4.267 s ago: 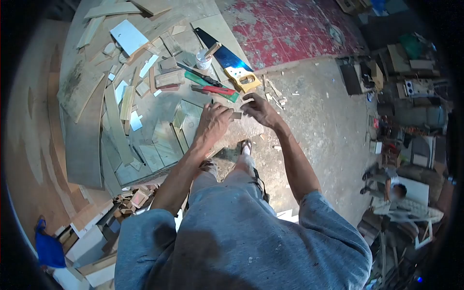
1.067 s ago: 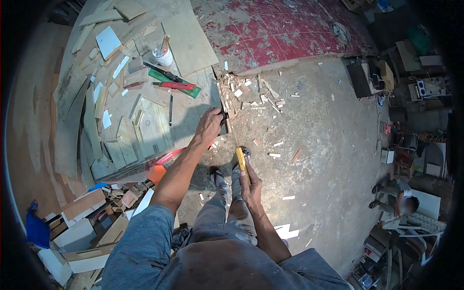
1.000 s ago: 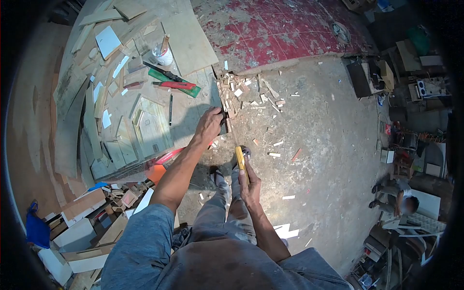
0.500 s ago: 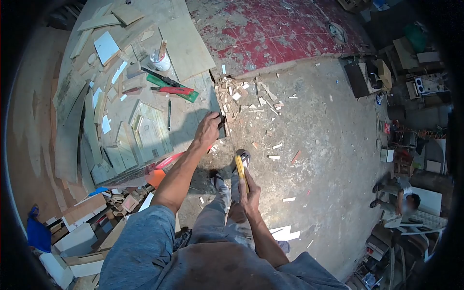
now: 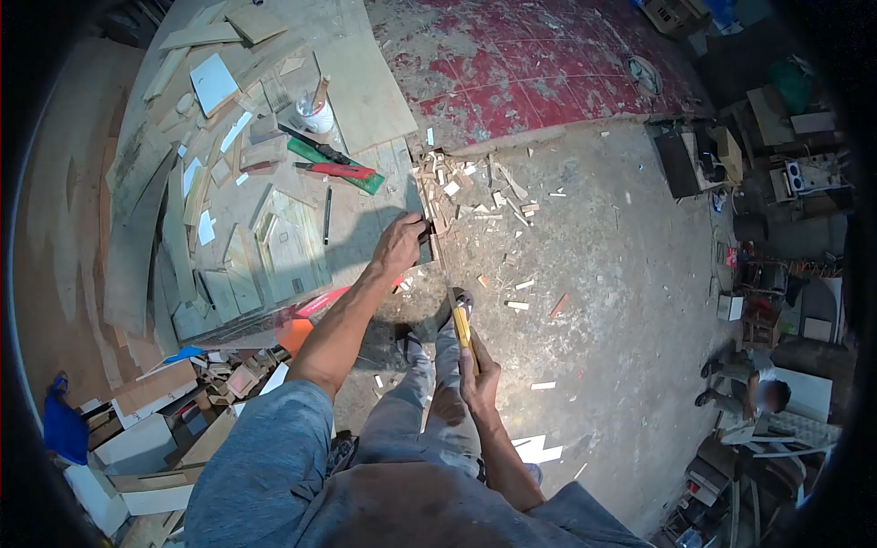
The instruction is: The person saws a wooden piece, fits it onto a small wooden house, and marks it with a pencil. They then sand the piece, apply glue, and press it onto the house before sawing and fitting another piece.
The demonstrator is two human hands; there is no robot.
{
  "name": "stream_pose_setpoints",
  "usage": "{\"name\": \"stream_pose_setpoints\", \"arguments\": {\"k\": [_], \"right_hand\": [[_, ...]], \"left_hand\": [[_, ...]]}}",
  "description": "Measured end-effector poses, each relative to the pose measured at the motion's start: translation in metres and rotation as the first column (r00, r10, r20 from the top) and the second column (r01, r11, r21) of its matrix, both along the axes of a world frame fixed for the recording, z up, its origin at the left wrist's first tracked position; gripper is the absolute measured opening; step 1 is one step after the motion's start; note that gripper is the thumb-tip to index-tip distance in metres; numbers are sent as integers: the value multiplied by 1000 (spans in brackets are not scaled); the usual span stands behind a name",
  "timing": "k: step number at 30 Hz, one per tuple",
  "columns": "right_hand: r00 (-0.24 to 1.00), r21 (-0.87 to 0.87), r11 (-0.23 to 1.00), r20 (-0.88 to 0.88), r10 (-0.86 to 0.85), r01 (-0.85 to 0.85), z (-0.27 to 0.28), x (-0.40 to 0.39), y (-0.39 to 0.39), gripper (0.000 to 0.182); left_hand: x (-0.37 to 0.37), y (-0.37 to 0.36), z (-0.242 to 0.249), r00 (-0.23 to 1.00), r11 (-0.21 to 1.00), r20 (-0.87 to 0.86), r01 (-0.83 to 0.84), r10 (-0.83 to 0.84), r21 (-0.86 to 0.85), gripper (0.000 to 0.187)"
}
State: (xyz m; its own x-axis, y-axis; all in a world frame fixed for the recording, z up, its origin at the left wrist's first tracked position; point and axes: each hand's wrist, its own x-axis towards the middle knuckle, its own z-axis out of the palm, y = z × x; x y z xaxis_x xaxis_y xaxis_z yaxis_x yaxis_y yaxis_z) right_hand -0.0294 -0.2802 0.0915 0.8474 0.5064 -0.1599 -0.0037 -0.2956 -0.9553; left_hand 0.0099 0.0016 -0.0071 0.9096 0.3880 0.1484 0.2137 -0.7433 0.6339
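At the right edge of the worktable (image 5: 365, 196), my left hand (image 5: 402, 245) is closed, its fingers curled over the edge. A small strip of wood (image 5: 435, 250) shows just beyond the fingertips; what they grip is mostly hidden. My right hand (image 5: 479, 373) is wrapped round the yellow handle of a hand saw (image 5: 461, 327), low in front of my legs. Its thin blade, seen nearly edge-on, points up toward the table edge beside my left hand. On the tabletop lie a pencil (image 5: 328, 216) and a red-handled tool (image 5: 336, 171) on a green piece.
A white tub (image 5: 315, 114) with a stick in it stands among wood offcuts (image 5: 260, 23) on the table. Scraps (image 5: 452, 187) litter the concrete floor by the table corner. More offcuts (image 5: 151, 447) pile up at lower left. A person (image 5: 749, 384) sits at far right.
My right hand and the saw have shifted slightly down and right, away from the table edge. My left hand stays at the edge. The whole view has moved a little.
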Motion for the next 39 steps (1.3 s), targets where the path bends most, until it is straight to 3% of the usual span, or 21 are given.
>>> {"name": "stream_pose_setpoints", "arguments": {"k": [1,3,4,7,8,9,11,12,15,19,20,21,23,24,25,27,29,32,33,39], "right_hand": [[1000,-8,1000,-4,-1,1,-2,3,-1,47],[982,-205,977,-187,26,-65,0,18,13,46],[995,2,1000,97,-5,5,-23,19,29,43],[998,-52,999,64,8,-5,-30,-2,0,43],[997,-96,995,-79,-13,5,-24,-11,-15,42],[997,-94,996,-71,-10,3,-17,-3,-9,42],[976,-195,980,-219,-10,-33,-2,8,4,41],[999,-95,995,-14,33,-34,-18,18,19,41],[1000,-72,997,-17,-4,3,-13,7,8,40],[994,-168,982,-80,70,-83,-7,7,-10,42],[997,-75,995,32,71,-69,-21,19,7,42],[997,-78,994,27,73,-71,-20,16,4,42],[998,-24,998,-26,56,-57,-18,21,13,43],[988,-78,995,-149,43,-55,-2,10,-2,44],[989,-75,995,-142,48,-59,-4,11,-6,44],[997,-82,994,-41,68,-71,-11,7,-15,44],[986,-141,986,-150,72,-93,-5,22,6,44],[1000,-83,996,5,18,-18,-16,8,2,41],[990,-36,999,141,31,-26,-12,0,-7,41],[999,-77,996,14,-38,39,-3,14,30,41]], "left_hand": [[-2,-5,1,1000,1000,5,4,-4,-23,12],[-4,-11,-9,998,995,-55,-20,15,-96,12],[-5,-11,-9,1000,997,-28,-8,6,-74,12],[-4,-4,-5,1000,1000,-7,-12,12,11,12],[-3,-3,-5,1000,1000,-23,4,-4,-3,12],[-1,-3,-6,999,1000,-38,17,-18,-21,11],[-5,-10,-4,999,999,-35,-4,2,-49,10],[-5,-9,-8,1000,999,-26,2,-3,-45,11],[-3,-1,-7,1000,1000,-7,10,-10,23,13],[-3,-3,-6,999,998,-23,32,-33,-52,13],[-2,-2,-9,999,999,-30,31,-33,-40,13],[-2,-2,-9,999,999,-32,30,-31,-21,14],[-1,0,-5,998,999,-58,29,-31,-31,13],[-3,-2,-7,999,999,-16,32,-33,-37,17],[-1,-1,-11,999,999,29,31,-29,-42,21],[-3,1,-12,997,997,-44,53,-55,-53,15],[-3,-3,-1,999,999,-6,44,-44,-23,16],[-3,0,-5,999,999,-34,29,-30,-21,17],[-2,-1,-3,999,999,-16,38,-38,-9,18],[-2,0,-4,998,999,-53,14,-16,-28,18]]}}
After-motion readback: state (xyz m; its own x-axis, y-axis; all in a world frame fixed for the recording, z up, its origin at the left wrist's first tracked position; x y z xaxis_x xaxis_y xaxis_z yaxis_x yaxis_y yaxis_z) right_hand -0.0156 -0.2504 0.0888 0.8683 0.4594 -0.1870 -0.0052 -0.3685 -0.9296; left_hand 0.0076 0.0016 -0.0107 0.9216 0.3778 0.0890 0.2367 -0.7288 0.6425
